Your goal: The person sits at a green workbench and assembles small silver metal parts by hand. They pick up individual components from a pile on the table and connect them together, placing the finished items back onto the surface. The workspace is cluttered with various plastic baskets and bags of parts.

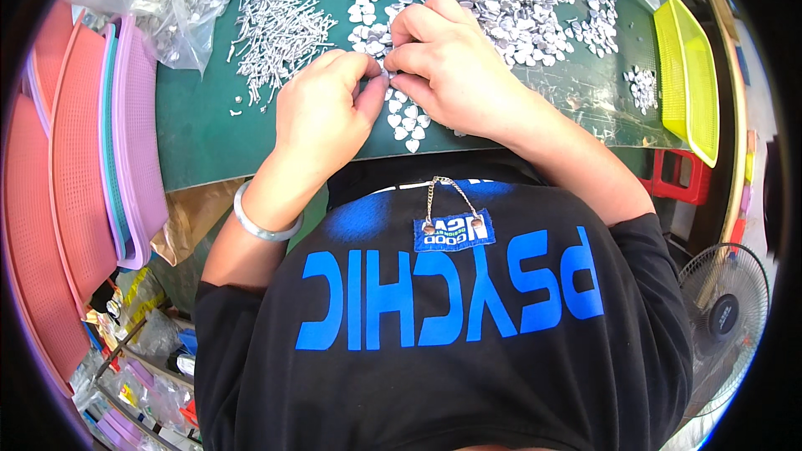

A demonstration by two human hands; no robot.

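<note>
Looks unfinished: pinching tiny silvery piece (pixel 386 74) between left hand (pixel 323 103) and right hand (pixel 454 65), with silver hearts (pixel 520 12) and thin silvery rods (pixel 288 32) left.

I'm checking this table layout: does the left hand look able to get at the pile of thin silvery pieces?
Probably yes: the pile of thin silvery pieces lies just beyond the left hand, with nothing visible between them, though that hand is busy close beside the right hand.
</note>
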